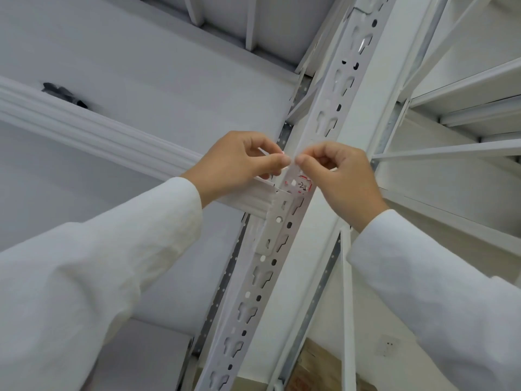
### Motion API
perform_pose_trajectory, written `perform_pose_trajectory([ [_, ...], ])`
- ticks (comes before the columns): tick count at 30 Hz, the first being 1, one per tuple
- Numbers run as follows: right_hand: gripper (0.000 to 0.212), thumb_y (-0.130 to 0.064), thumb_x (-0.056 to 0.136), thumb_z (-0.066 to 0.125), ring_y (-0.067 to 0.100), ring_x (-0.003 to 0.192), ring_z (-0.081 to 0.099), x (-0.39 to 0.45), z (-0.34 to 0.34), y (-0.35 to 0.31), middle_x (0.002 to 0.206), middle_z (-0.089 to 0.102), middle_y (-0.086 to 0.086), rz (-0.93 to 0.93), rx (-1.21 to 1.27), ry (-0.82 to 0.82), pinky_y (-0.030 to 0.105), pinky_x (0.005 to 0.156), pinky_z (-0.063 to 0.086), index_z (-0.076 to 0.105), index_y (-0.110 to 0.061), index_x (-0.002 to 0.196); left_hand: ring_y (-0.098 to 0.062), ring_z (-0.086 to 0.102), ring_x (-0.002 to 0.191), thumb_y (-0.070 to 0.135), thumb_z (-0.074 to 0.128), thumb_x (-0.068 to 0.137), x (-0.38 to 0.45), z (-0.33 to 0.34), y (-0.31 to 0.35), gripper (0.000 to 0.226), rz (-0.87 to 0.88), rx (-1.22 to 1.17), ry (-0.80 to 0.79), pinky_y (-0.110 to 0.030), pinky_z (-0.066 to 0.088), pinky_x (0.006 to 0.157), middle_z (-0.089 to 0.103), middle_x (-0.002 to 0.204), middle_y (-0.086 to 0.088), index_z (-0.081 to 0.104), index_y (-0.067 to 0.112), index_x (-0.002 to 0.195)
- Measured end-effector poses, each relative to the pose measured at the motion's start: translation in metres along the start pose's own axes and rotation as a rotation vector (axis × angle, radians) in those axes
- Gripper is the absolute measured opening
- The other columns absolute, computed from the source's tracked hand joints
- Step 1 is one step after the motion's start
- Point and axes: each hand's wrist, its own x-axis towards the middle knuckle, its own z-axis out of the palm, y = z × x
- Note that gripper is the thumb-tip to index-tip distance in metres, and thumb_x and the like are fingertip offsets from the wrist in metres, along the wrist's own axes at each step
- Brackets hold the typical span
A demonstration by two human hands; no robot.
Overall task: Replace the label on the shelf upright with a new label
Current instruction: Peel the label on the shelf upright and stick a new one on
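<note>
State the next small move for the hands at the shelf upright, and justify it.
Probably peel the small white strip apart: both the left hand and right hand pinch it just above the red-edged label, which is stuck on the upright.

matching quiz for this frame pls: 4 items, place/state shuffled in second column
Things:
1. left hand
2. red-bordered white paper label
3. white perforated metal shelf upright
4. brown cardboard box

Places/states:
A. low, behind the rack
B. pinch grip on a small white strip
C. stuck just below the fingertips
D. runs diagonally, keyhole slots

Pairs: 1-B, 2-C, 3-D, 4-A
</note>
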Motion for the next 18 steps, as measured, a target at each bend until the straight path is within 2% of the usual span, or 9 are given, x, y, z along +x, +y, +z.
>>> perform_pose_trajectory([
  [5, 0.012, -0.019, 0.084, 0.066, -0.004, 0.053, 0.049, 0.0012, 0.0098, -0.001, 0.064, 0.06, -0.008, -0.006, -0.008, -0.031, 0.01, 0.053, 0.042, 0.066, -0.023, 0.073, 0.001, 0.057, 0.059, 0.019, 0.07, 0.081, -0.001, -0.0019, -0.0002, 0.009, 0.023, -0.045, -0.023, -0.007, 0.046, 0.061, 0.067, 0.071, 0.002, 0.068, 0.018, 0.073],
  [10, 0.017, -0.02, 0.084, 0.066, -0.002, 0.053, 0.047, 0.0042, 0.0113, 0.0004, 0.058, 0.057, -0.014, 0.004, -0.017, -0.047, 0.013, 0.054, 0.04, 0.064, -0.029, 0.069, 0.005, 0.053, 0.054, 0.02, 0.069, 0.083, -0.0005, -0.0007, -0.0034, 0.016, 0.031, 0.007, -0.017, -0.005, 0.041, 0.057, 0.062, 0.056, 0.014, 0.065, 0.022, 0.068],
  [14, 0.019, -0.02, 0.085, 0.065, -0.002, 0.051, 0.046, 0.0055, 0.0112, -0.0027, 0.051, 0.056, -0.02, 0.002, 0.008, -0.097, 0.011, 0.052, 0.039, 0.065, -0.03, 0.069, 0.001, 0.053, 0.056, 0.018, 0.067, 0.085, -0.0002, -0.0025, -0.0028, 0.016, 0.024, 0.01, -0.033, -0.008, 0.044, 0.06, 0.061, 0.066, 0.007, 0.063, 0.021, 0.069],
  [16, 0.013, -0.021, 0.086, 0.064, -0.001, 0.056, 0.049, 0.0056, 0.0101, -0.0035, 0.059, 0.059, -0.016, -0.016, 0.004, -0.103, 0.014, 0.057, 0.042, 0.069, -0.027, 0.076, -0.003, 0.054, 0.06, 0.018, 0.065, 0.086, 0.0004, -0.003, -0.0028, 0.015, 0.016, 0.014, -0.017, -0.012, 0.045, 0.064, 0.062, 0.07, 0.003, 0.062, 0.019, 0.071],
  [18, 0.009, -0.022, 0.086, 0.064, 0.004, 0.062, 0.052, 0.0051, 0.0078, -0.0006, 0.067, 0.062, -0.009, -0.041, -0.018, -0.017, 0.019, 0.063, 0.046, 0.07, -0.025, 0.08, -0.008, 0.055, 0.063, 0.016, 0.062, 0.086, 0.002, -0.0037, -0.0039, 0.015, 0.015, 0.0, 0.039, -0.016, 0.045, 0.067, 0.063, 0.073, -0.001, 0.061, 0.018, 0.071],
])
